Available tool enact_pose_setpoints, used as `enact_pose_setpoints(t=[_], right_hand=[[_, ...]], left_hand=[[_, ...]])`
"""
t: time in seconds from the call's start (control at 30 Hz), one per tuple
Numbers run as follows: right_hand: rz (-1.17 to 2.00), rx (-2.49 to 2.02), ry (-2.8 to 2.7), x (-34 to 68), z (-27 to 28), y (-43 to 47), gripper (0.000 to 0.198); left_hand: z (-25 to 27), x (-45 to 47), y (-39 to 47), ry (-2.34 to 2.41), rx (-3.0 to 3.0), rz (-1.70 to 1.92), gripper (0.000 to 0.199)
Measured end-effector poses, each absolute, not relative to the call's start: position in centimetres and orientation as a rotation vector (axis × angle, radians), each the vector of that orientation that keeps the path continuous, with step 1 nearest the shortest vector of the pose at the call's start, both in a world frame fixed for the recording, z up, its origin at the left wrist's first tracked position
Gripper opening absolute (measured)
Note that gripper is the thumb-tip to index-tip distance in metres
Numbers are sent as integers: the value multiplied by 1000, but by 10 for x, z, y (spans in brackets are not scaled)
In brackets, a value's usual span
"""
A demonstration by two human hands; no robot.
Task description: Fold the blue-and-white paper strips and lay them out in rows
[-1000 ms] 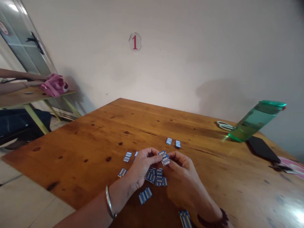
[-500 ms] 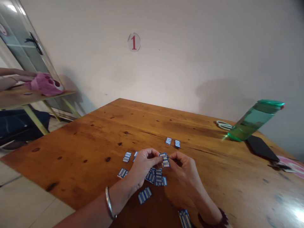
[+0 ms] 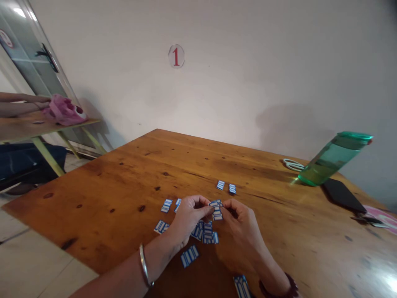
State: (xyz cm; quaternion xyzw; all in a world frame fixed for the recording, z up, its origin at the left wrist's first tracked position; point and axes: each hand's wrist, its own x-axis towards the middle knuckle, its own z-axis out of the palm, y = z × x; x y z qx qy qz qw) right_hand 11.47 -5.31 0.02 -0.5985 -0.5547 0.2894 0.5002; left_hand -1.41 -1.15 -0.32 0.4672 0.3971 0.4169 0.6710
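Observation:
Small flat card pieces, white bars edged in blue, lie about my hands. My left hand is closed in a pinch on the left edge of a blue-and-white card piece raised above the table. At its right edge, my right hand pinches too; a second piece may overlap it at the top. Below them is an overlapping pile of pieces, partly hidden by my left hand. Single pieces lie to the left and nearer me. Two more pieces sit beyond my hands.
The wooden table meets a white wall. At the right stand a green bottle, a coiled white cable and a flat black object. Far left, another person's arms reach to a pink bag on another table.
My hands keep their pinch on the raised piece, almost unmoved. The whole view has shifted slightly. At the far left, the other person's hands have moved a little against the pink bag.

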Motion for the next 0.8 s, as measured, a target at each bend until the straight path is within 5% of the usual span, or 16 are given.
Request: enact_pose_setpoints(t=[0.8], right_hand=[[600,-1507,-1273,118,-3,-49,22]], left_hand=[[-3,-13,-10,956,1136,1003,13]])
